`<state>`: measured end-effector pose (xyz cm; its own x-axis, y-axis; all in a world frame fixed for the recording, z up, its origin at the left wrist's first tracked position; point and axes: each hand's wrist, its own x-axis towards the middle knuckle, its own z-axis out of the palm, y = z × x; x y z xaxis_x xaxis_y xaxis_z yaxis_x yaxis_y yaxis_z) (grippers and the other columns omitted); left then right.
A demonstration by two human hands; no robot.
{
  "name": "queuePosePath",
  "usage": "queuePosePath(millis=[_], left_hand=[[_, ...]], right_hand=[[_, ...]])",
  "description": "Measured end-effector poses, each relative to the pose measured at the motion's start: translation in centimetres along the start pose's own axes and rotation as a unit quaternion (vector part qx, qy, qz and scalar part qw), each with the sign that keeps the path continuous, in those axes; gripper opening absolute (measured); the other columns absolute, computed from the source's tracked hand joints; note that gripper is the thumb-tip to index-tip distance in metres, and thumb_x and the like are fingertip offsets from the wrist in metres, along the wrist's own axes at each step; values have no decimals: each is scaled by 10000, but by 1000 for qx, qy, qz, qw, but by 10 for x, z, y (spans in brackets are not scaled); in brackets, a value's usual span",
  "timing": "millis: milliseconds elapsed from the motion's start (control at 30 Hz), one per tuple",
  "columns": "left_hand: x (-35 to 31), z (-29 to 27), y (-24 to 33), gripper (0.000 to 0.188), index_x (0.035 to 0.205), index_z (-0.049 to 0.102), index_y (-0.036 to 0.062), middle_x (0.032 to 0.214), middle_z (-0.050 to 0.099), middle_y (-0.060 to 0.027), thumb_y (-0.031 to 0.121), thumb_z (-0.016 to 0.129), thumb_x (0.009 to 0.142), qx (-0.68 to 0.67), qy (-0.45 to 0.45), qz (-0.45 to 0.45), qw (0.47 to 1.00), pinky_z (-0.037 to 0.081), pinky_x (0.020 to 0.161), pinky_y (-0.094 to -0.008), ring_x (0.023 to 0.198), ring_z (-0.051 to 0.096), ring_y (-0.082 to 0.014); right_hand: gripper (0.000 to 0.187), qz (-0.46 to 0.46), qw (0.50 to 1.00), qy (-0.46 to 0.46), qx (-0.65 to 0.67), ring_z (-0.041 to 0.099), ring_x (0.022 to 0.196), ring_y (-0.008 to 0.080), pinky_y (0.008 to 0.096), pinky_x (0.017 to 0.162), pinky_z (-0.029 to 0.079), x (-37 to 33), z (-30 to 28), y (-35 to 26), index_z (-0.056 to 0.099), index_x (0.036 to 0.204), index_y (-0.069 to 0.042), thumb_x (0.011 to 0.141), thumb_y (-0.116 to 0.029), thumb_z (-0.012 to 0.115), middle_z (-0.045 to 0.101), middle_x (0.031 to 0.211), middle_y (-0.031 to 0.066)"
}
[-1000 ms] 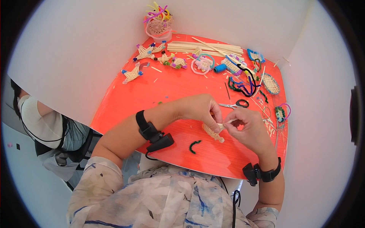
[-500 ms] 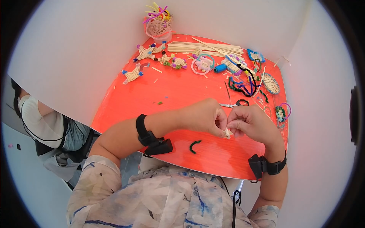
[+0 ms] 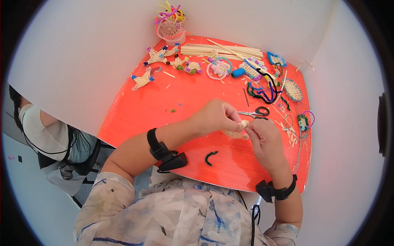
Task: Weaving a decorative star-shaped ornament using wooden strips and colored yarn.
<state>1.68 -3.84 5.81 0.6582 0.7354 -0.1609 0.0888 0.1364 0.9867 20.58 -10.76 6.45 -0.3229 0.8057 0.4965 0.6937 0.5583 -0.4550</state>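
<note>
A small pale cream piece of folded or woven strip (image 3: 244,123) is pinched between the fingertips of both my hands, above the right half of the red table (image 3: 164,127). My left hand (image 3: 221,117) grips it from the left with thumb and forefinger. My right hand (image 3: 264,133) closes on its other side, hiding part of it. Just under my hands hangs a pale curved strip (image 3: 236,134); whether it joins the held piece I cannot tell. Black-handled scissors (image 3: 261,111) lie right behind my hands. A short dark green pipe cleaner (image 3: 209,158) rests near the front edge.
At the back stand a pink basket of pipe cleaners (image 3: 172,30) and a stack of pale wooden strips (image 3: 221,51). Several woven stars (image 3: 143,79) lie far left. Woven pieces, a blue spool (image 3: 237,73) and scraps (image 3: 290,133) fill the right side. A person (image 3: 45,127) sits at left.
Both hands have moved slightly away from me and up, carrying the pale piece. My right wrist has shifted left, uncovering scraps at the right, and the curved pale strip now shows below my hands.
</note>
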Motion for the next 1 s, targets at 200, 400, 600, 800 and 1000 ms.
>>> queuePosePath(millis=[200,400,600,800,1000], left_hand=[[7,-4,-6,126,778,673,-12,743,665,-53,93,731,741,4,23,36,999,471,618,-226,671,602,-87],[9,-2,-2,147,769,679,-12,731,669,-59,114,746,732,16,41,8,999,483,600,-227,654,604,-90],[8,6,3,137,787,691,-14,700,665,-48,112,728,747,211,45,77,973,481,577,-232,631,593,-71],[-6,18,5,94,746,686,21,666,641,-27,101,734,738,261,-17,90,961,433,538,-240,585,539,-58],[-8,8,-5,110,745,668,13,781,662,-38,96,740,754,145,3,150,978,441,591,-232,671,569,-63]], right_hand=[[122,-50,993,25,-107,502,697,256,375,668,363,-7,6,4,560,875,-53,759,-30,588,515,733,79],[75,-129,951,2,-280,495,724,212,356,686,366,-5,5,-9,540,817,-62,746,-78,560,486,723,53],[44,-205,930,-59,-300,479,765,207,359,711,374,22,-17,-25,534,750,-59,733,-92,557,479,733,46],[74,123,973,-194,34,523,599,183,304,563,407,44,-52,-18,616,692,-2,689,-45,676,597,692,82],[117,264,936,-136,190,474,579,87,268,529,373,26,-33,4,627,685,12,729,-64,705,559,622,45]])
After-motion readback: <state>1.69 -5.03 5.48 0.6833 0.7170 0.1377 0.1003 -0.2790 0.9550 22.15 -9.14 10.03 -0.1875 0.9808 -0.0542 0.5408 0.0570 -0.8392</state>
